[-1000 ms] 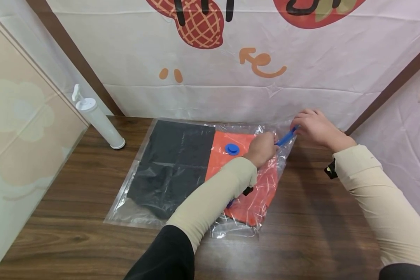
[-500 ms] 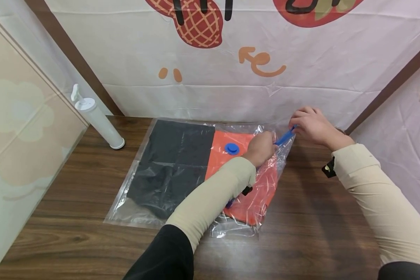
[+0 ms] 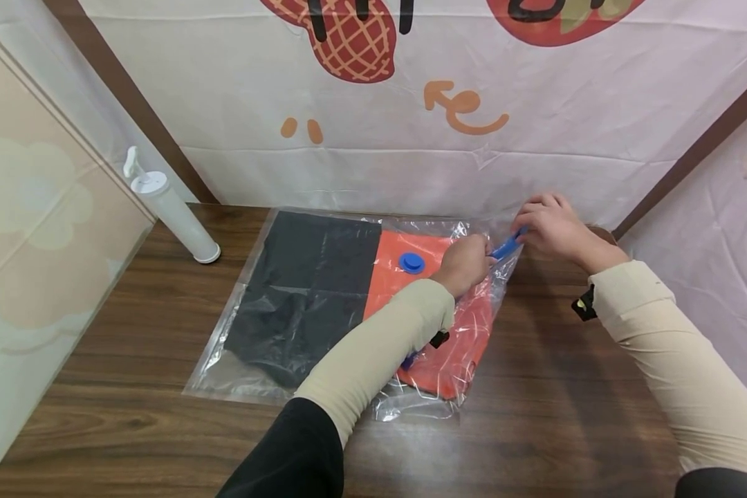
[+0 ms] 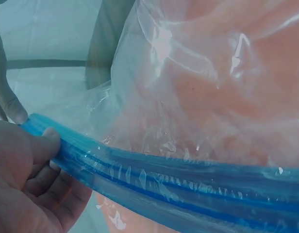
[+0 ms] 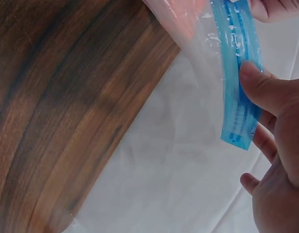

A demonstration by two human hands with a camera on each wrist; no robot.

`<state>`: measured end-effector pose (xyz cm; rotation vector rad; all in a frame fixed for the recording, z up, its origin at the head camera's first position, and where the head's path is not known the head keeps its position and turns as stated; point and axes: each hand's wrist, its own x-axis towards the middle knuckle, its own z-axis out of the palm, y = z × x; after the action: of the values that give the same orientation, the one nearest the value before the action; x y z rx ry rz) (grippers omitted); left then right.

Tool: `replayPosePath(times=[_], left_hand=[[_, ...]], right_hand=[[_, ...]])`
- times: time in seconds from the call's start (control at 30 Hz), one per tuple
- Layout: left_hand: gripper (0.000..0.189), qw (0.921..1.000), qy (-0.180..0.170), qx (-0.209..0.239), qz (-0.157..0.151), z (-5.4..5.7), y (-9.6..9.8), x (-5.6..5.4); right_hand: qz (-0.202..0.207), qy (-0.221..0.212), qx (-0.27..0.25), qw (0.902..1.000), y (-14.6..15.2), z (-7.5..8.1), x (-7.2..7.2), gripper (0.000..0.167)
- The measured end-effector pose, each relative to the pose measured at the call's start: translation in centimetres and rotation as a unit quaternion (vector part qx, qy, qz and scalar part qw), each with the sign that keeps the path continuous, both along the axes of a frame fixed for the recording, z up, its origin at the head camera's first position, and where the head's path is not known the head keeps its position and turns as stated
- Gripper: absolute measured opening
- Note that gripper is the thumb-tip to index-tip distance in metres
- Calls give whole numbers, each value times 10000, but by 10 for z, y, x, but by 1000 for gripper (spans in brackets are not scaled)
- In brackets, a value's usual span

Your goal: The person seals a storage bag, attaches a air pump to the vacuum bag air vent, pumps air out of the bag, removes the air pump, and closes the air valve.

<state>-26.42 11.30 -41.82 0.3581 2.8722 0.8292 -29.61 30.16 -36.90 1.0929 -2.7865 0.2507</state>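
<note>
A clear plastic storage bag lies flat on the table, with dark cloth and orange cloth inside. A round blue valve sits over the orange part. Along the bag's right side runs a blue zip strip. My left hand pinches this strip, thumb on one face and fingers curled behind. Farther back, my right hand grips the strip close to its end, which pokes out below the thumb in the right wrist view. A short length of strip shows between the hands.
A white hand pump stands at the table's back left. Printed cloth walls border the wooden table at the back and on both sides. The bag's far edge lies close to the back wall.
My right hand has shifted slightly left, toward the left hand, still gripping the strip. The left hand keeps its pinch in nearly the same place, and the bag lies as before.
</note>
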Motion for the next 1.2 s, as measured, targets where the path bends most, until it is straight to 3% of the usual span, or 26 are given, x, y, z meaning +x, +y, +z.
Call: replayPosePath(times=[0.23,0.43,0.73,0.93,1.07,1.2], left_hand=[[15,9999,-10,50,-108,0,0,2],[14,9998,107,-15,-143,-1,2,1],[12,9999,139,-26,-44,-1,3,1],[12,9996,267,-97,-36,-3,5,-1],[12,9994,348,-55,48,-5,4,-1],[12,9984,561,-70,-85,-6,3,-1]], right_hand=[[148,213,-126,9996,0,-9,3,14],[46,197,91,9998,3,-13,3,14],[23,6,-63,10000,-5,-13,8,15],[169,271,-106,9994,-5,-17,7,17],[64,168,-154,9997,-7,-18,8,16],[48,37,-161,9999,-11,-19,10,15]])
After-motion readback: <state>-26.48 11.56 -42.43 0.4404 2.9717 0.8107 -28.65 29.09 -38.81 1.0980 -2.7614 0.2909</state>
